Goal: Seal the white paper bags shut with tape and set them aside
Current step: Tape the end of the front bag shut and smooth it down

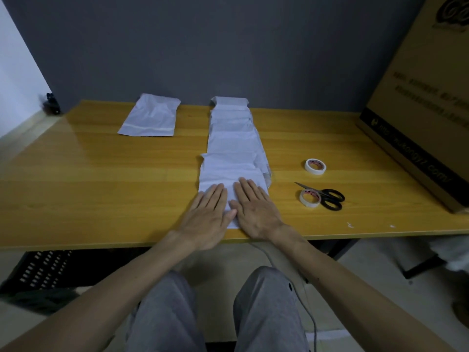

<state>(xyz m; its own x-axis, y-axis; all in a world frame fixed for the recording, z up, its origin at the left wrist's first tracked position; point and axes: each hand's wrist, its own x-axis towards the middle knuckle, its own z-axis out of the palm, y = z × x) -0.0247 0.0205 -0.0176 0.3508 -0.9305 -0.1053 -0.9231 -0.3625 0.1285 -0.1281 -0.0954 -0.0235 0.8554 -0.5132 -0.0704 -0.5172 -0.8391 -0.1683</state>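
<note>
Wooden table (101,174): bags (232,143), tape rolls (315,166), scissors (330,199)

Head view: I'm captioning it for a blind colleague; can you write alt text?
A person's left hand and right hand press flat on the nearest white bag in an overlapping row of bags on a yellow table. One taped bag lies apart at far left; two tape rolls, scissors and a cardboard box are at right.

Left hand (206,217) and right hand (256,209) bare up the forearms (132,273) — grey trousers (266,313).
</note>
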